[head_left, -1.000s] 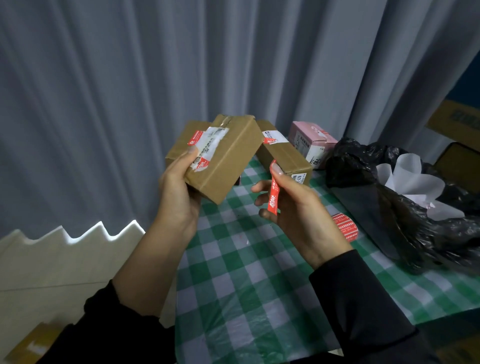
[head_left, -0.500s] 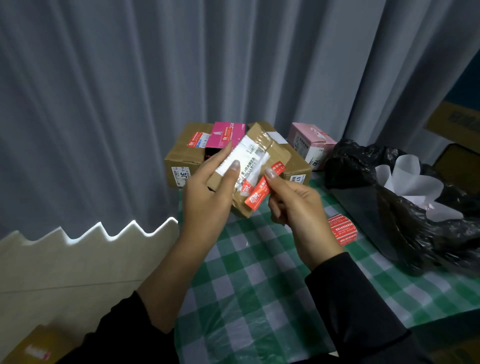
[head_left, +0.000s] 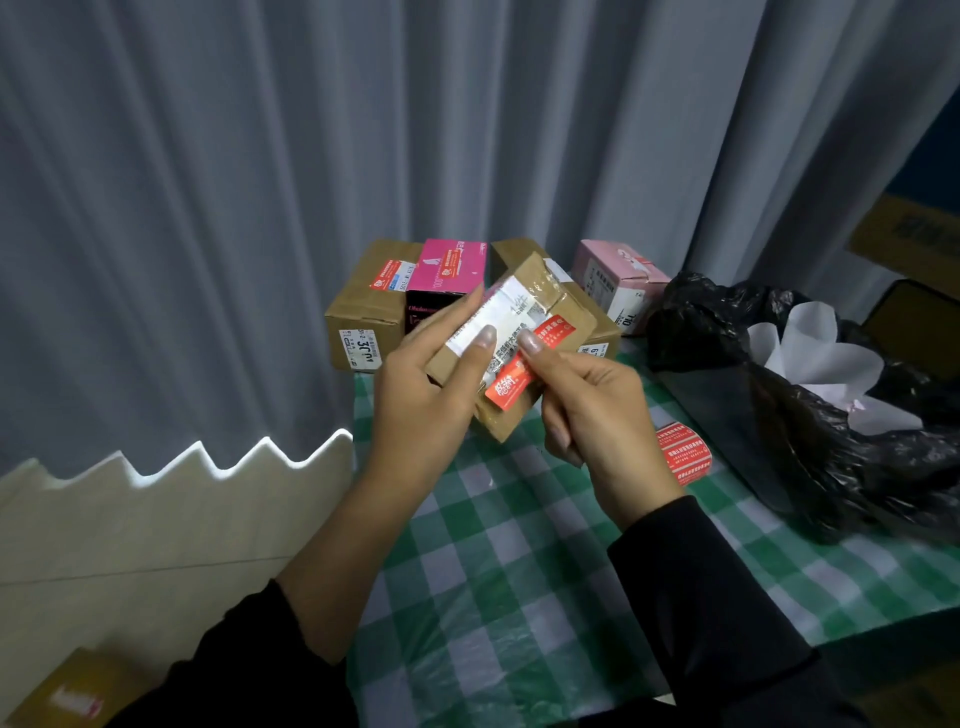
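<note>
My left hand (head_left: 423, 395) grips a small brown cardboard box (head_left: 556, 304) above the checked table, thumb lying across its white shipping label. My right hand (head_left: 597, 405) pinches a red sticker (head_left: 511, 382) between thumb and forefinger and holds it against the label on the box's upper face. Another red sticker is stuck further up on the same face. The box's underside is hidden by my fingers.
A green-and-white checked cloth (head_left: 519, 571) covers the table. At the back stand a brown carton (head_left: 363, 306), a magenta box (head_left: 447, 270) and a pink box (head_left: 618, 275). A roll of red stickers (head_left: 680, 454) lies right of my hand. A black bag (head_left: 810, 415) with white paper fills the right.
The box has turned so its label faces up and dropped lower. My right hand has brought the red sticker from beside the box onto the label.
</note>
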